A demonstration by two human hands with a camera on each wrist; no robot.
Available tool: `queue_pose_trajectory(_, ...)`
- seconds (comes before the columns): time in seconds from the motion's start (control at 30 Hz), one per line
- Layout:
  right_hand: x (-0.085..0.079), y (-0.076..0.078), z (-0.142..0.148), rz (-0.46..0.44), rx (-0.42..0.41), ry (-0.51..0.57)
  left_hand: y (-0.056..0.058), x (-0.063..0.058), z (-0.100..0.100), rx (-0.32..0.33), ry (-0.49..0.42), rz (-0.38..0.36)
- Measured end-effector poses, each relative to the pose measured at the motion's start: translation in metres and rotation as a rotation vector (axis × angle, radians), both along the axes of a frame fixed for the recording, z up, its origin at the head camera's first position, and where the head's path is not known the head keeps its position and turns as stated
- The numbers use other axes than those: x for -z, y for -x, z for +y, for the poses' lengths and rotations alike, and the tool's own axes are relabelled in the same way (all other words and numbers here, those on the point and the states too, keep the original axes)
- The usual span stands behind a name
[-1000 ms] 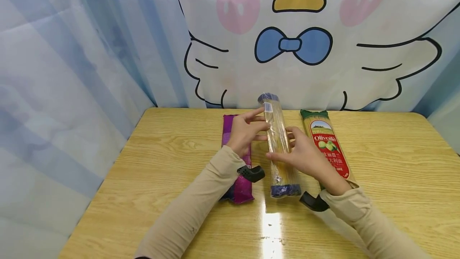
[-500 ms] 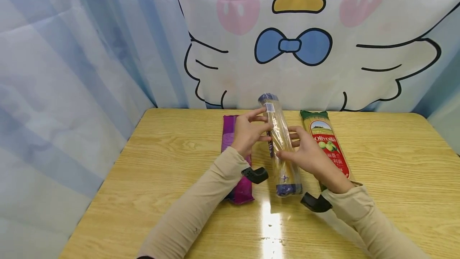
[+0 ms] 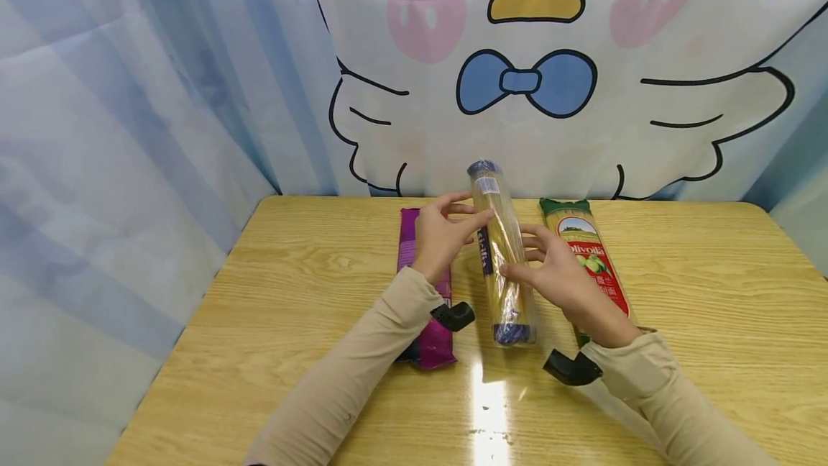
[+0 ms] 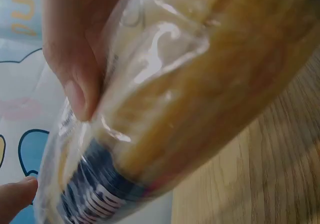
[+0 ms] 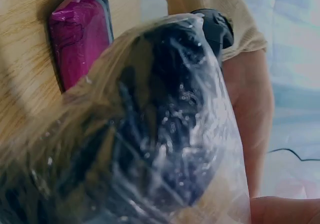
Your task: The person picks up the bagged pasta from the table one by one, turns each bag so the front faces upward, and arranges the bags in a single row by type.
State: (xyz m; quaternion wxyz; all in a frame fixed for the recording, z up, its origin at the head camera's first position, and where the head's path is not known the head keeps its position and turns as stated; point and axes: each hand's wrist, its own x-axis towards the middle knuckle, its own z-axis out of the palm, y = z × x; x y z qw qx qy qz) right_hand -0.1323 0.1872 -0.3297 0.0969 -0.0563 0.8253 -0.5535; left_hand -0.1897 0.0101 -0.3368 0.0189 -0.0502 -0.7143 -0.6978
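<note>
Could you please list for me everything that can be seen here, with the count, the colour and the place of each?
Clear-wrapped pack: 1, yellowish with dark blue ends, in both hands, between the other packs
Purple pack: 1, purple, on the table at left, partly hidden by the left arm
Olivoilà pack: 1, red, green and yellow, on the table at right
Table: 1, light wood, under the packs
Cartoon-printed cloth: count unclear, white and blue, behind the table
Wrist devices: 2, black, one per wrist
Sleeves: 2, beige, on the arms
Left hand: 1, gripping the clear-wrapped pack
Right hand: 1, gripping it lower
</note>
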Motion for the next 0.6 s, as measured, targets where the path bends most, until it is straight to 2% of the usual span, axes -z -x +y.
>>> queue_pose_trajectory(0.1,-0.003,-0.001,0.000,-0.012,0.003,0.011,0.003,0.002,-0.003,0.023,-0.001,-0.008)
queue_pose_trajectory(0.4,-0.003,-0.003,0.001,-0.004,-0.021,0.022,0.012,0.013,-0.010,0.153,-0.083,-0.057)
queue_pose_trajectory(0.47,-0.002,-0.003,0.000,-0.001,-0.027,0.028,0.015,0.017,-0.012,0.214,-0.128,-0.108)
queue_pose_trajectory(0.6,-0.001,-0.003,-0.001,0.006,-0.046,0.040,0.020,0.023,-0.016,0.353,-0.211,-0.258)
